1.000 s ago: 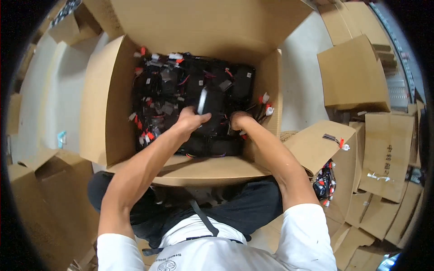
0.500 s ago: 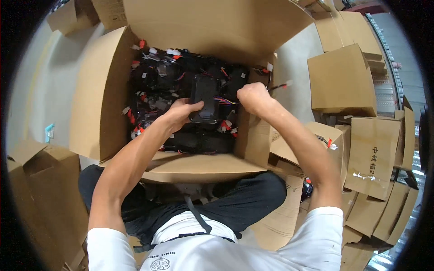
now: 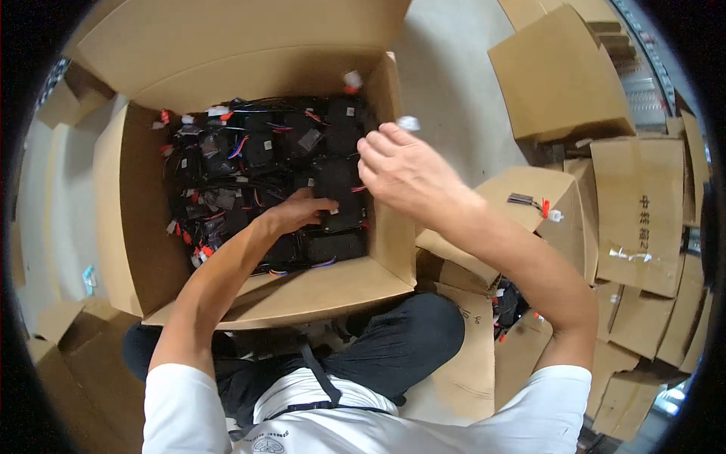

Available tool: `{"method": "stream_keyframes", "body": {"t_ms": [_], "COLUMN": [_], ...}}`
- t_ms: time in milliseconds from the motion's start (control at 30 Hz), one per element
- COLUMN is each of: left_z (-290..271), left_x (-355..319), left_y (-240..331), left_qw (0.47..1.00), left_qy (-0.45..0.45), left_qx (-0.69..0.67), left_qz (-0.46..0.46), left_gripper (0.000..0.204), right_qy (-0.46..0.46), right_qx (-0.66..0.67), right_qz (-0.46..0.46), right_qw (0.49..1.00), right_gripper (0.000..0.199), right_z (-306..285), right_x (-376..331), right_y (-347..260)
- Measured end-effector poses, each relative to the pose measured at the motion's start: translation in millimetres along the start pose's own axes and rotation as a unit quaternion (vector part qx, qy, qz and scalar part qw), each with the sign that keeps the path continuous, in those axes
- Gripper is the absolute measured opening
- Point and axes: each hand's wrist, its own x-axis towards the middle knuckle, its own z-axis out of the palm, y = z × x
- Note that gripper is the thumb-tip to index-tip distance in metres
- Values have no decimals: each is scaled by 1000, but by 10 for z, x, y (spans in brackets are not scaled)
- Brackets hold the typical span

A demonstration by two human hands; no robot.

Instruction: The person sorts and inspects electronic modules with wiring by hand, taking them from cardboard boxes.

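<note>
Inside a large open carton (image 3: pixel 261 291) lie several flat black plastic units with coloured wires and red and white plugs. My left hand (image 3: pixel 299 212) grips the left edge of one black unit (image 3: pixel 342 198), its thumb resting on the face and the other fingers partly hidden. At the carton's right wall, my right hand (image 3: pixel 404 170) is closed with its fingers curled over, apparently round the unit's wire lead, most of which it hides. A blurred white plug (image 3: pixel 408 122) shows just above its knuckles. Short coloured wires (image 3: pixel 358 188) run from the unit toward this hand.
A smaller open carton (image 3: pixel 522 181) stands to the right with black leads and a red and white plug (image 3: pixel 554 215) on it. More black parts (image 3: pixel 510 306) lie below it. Closed and flattened cartons (image 3: pixel 635 212) stack farther right; another carton (image 3: pixel 83 363) is at the lower left.
The view has shifted, so the large carton appears farther left. My right hand has turned, its knuckles now facing up. My left hand stays on the black unit, which sits lower among the others.
</note>
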Motion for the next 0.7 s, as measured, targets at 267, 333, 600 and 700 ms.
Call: {"method": "stream_keyframes", "body": {"t_ms": [267,333,600,700], "left_z": [325,628,410,409], "left_x": [-38,12,151,275], "left_y": [62,-10,-442,-513], "left_qw": [986,980,933,936], "left_qy": [69,116,303,327], "left_qx": [144,162,193,122], "left_qz": [-42,5,19,50], "left_gripper": [46,36,61,52], "right_qy": [123,83,67,-5], "right_qx": [163,170,275,358], "right_qz": [300,382,597,647], "right_qw": [932,905,750,673], "right_gripper": [30,31,23,29], "right_z": [-262,-187,129,560], "right_x": [-1780,-2365,-3955,-4418], "right_y": [151,6,-911,-1318]}}
